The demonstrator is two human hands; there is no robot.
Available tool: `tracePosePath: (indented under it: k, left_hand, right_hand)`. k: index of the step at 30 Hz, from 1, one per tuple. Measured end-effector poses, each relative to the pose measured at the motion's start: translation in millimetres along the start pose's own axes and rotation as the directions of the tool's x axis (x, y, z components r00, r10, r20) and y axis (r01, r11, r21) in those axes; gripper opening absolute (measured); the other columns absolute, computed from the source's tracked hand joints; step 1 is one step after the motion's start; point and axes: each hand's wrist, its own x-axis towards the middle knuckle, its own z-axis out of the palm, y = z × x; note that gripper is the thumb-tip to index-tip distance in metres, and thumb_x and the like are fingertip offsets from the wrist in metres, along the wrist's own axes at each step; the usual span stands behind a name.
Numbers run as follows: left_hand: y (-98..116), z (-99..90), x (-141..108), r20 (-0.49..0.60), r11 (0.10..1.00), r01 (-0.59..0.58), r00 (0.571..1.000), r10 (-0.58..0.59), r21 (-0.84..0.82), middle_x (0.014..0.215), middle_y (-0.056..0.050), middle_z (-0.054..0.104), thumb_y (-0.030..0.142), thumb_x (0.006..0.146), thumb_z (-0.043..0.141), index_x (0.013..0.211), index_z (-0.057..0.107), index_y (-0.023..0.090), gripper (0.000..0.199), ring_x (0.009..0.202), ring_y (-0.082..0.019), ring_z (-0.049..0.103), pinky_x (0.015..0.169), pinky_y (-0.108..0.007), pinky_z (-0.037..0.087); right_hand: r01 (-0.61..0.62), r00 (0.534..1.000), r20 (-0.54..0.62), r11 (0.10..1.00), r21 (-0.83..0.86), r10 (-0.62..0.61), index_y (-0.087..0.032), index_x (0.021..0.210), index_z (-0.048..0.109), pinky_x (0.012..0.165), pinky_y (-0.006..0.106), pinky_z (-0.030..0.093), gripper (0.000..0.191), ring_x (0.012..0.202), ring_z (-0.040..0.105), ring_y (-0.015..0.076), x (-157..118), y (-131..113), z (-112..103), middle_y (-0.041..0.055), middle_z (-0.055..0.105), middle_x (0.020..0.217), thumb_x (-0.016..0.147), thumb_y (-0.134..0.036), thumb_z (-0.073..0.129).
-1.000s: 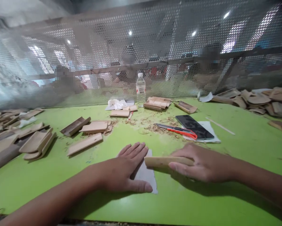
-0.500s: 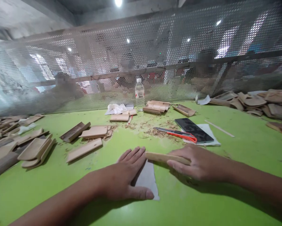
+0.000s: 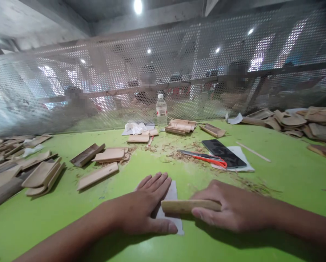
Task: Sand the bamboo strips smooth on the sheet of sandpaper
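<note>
My left hand (image 3: pixel 145 205) lies flat with its fingers stretched out on a whitish sheet (image 3: pixel 174 191), pressing it against the green table (image 3: pixel 141 251). In my right hand (image 3: pixel 222 207) is a narrow light wooden piece (image 3: pixel 179 206), held between thumb and fingers. Its free end points left and lies over the sheet, between the thumb and forefinger of my left hand. The underside of the piece is hidden. Beyond my right hand are a red-handled cutter (image 3: pixel 210 159) and a black phone (image 3: pixel 225 153), the phone partly on white paper (image 3: pixel 243 154).
Curved wooden pieces (image 3: pixel 99 176) lie at the left, with more piled at the far left and far right (image 3: pixel 290 116). Shavings (image 3: pixel 179 155) are scattered mid-table. A water bottle (image 3: pixel 161 112) stands before a perforated screen (image 3: pixel 119 72), with people behind it.
My right hand has moved nearer to me with the wooden piece, whose tip has gone from beside my left fingertips to over the sheet. My left hand has stayed in place.
</note>
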Motion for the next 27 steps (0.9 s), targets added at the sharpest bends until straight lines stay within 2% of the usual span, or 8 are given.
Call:
tracePosePath:
  k: [5,10,14,19,27]
  left_hand:
    - [1.0,-0.7,0.1,-0.007,1.0,0.007,1.0,-0.007,0.01,0.167,-0.015,-0.01,0.085,0.092,0.046,0.167,0.003,0.011,0.114,0.156,-0.033,-0.007,0.127,-0.051,0.006]
    - [-1.9,2.9,1.1,-0.029,1.0,-0.019,0.999,0.019,0.003,0.168,-0.015,-0.008,0.085,0.092,0.046,0.167,0.005,0.016,0.11,0.155,-0.036,-0.006,0.126,-0.055,0.006]
    - [-1.2,2.4,0.5,-0.032,1.0,-0.012,0.999,0.012,0.002,0.167,-0.015,-0.008,0.085,0.093,0.044,0.167,0.004,0.016,0.11,0.155,-0.036,-0.006,0.126,-0.056,0.006]
    - [0.0,0.7,-0.1,-0.01,1.0,-0.004,1.0,0.004,0.005,0.167,-0.015,-0.008,0.085,0.092,0.045,0.166,0.003,0.01,0.113,0.155,-0.034,-0.007,0.126,-0.053,0.003]
    - [-2.8,3.8,0.5,-0.041,1.0,-0.024,0.999,0.024,0.002,0.167,-0.016,-0.007,0.084,0.093,0.045,0.167,0.003,0.015,0.109,0.155,-0.036,-0.006,0.126,-0.055,0.005]
  right_hand:
    - [-0.116,0.987,-0.118,0.993,-0.032,0.111,-0.018,0.08,0.063,0.05,0.024,0.029,0.046,0.055,0.045,0.0121,0.8,5.6,-2.9,-0.001,0.056,0.066,0.101,-0.054,0.045]
    - [-0.051,0.997,-0.053,0.998,0.03,0.052,-0.018,0.082,0.065,0.051,0.024,0.032,0.045,0.055,0.046,0.012,1.0,2.7,-0.2,-0.0012,0.056,0.067,0.101,-0.054,0.045]
    - [-0.084,0.993,-0.076,0.996,0.033,0.086,-0.017,0.08,0.066,0.049,0.024,0.03,0.048,0.054,0.046,0.0114,1.1,2.0,-1.1,-0.0014,0.056,0.064,0.099,-0.057,0.048]
    - [-0.069,0.995,-0.071,0.997,0.03,0.071,-0.017,0.08,0.066,0.048,0.023,0.029,0.05,0.052,0.044,0.0108,1.3,3.4,-0.9,-0.002,0.054,0.063,0.101,-0.058,0.045]
    - [-0.087,0.994,-0.068,0.996,0.034,0.089,-0.019,0.082,0.066,0.05,0.024,0.03,0.046,0.054,0.047,0.012,1.2,1.3,-0.5,-0.0014,0.059,0.065,0.1,-0.056,0.047]
